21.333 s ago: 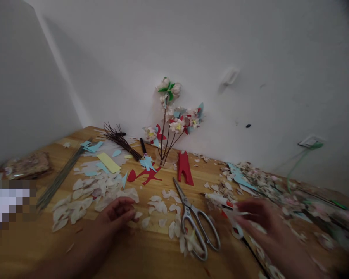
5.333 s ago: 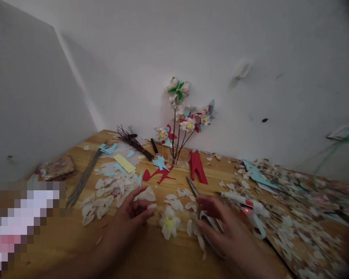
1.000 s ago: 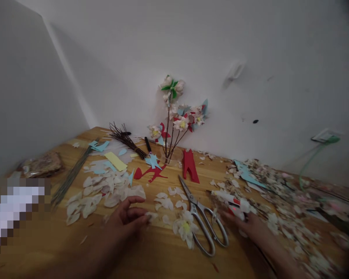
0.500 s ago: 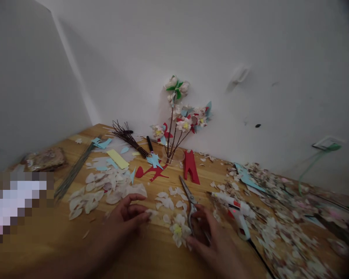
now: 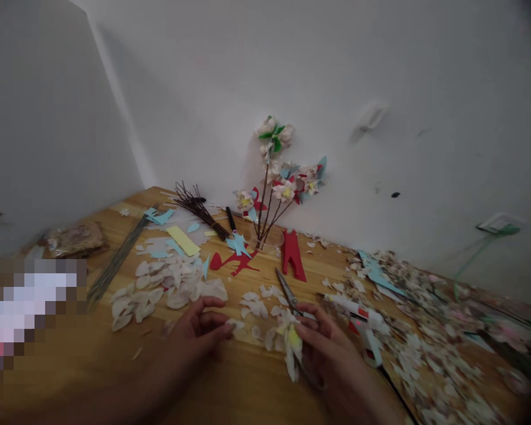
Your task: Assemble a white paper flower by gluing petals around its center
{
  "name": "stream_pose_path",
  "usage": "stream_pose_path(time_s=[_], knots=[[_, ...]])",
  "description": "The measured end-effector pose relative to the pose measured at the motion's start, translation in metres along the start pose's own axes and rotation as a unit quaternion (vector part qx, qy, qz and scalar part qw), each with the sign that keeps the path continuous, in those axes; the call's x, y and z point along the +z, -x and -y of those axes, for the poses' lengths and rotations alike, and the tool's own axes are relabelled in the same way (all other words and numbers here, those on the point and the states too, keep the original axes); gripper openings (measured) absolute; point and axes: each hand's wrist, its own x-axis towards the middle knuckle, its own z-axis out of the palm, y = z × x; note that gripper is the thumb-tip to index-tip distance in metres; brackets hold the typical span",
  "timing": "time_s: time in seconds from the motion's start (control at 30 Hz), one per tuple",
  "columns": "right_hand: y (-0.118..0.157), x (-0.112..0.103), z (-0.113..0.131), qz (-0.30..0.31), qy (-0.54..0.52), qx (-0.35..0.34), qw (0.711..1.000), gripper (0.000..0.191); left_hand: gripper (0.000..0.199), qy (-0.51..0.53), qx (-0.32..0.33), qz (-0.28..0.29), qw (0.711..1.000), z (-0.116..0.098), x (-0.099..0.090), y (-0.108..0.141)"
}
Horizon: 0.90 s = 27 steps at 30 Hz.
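1. While the left hand [image 5: 201, 330] pinches a pale petal [image 5: 235, 324] at its edge, the petal's broad part stays uncovered, probably because something so thin creases easily.
2. Near the middle, the right hand [image 5: 331, 348] pinches a white flower [image 5: 292, 337] from its right side, which leaves the yellow centre in view; the flower is tilted, partly over the scissors [image 5: 284, 285].
3. Those scissors lie on the wooden table [image 5: 230, 389], points towards the far side, their handles mostly hidden by the right hand.
4. Just to the right rests the glue gun [image 5: 349, 307], nozzle pointing left, seemingly within easy reach.
5. Loose petals [image 5: 172, 277] spread to the left, beside the left hand.
6. At the far side, stemmed flowers [image 5: 285, 190] stand in a clear container [image 5: 275, 243], near the wall [image 5: 212, 88], perhaps kept upright so their heads aren't crushed.
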Motion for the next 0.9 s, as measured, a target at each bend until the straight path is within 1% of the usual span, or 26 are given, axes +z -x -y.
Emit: stream_pose_path(time_s=[0.07,0.13,0.2,0.3,0.47,0.57,0.77,0.9], knots=[[-0.001,0.005,0.001,0.028,-0.088,0.071,0.993,0.03,0.043,-0.008,0.004,-0.002,1.0,0.002,0.0,-0.001],[-0.003,0.011,-0.002,0.056,-0.139,0.116,0.982,0.03,0.042,-0.012,0.002,-0.004,1.0,0.002,0.0,-0.002],[-0.005,0.017,-0.007,0.079,-0.173,0.131,0.973,0.027,0.044,-0.007,-0.008,-0.001,1.0,0.001,0.001,-0.002],[-0.005,0.021,-0.012,0.086,-0.188,0.131,0.97,0.026,0.046,0.014,-0.022,0.019,0.999,0.002,0.0,-0.002],[-0.004,0.02,-0.016,0.084,-0.186,0.112,0.972,0.024,0.046,0.028,-0.011,0.041,0.999,0.003,0.0,0.002],[-0.004,0.022,-0.023,0.074,-0.166,0.092,0.979,0.026,0.044,0.025,-0.002,0.053,0.998,0.002,0.001,0.005],[0.0,0.032,-0.035,0.029,-0.122,0.009,0.992,0.031,0.044,0.009,-0.005,0.043,0.999,0.002,0.003,0.006],[0.001,0.032,-0.041,-0.002,-0.078,-0.032,0.996,0.03,0.043,0.0,-0.012,0.034,0.999,0.001,0.004,0.006]])
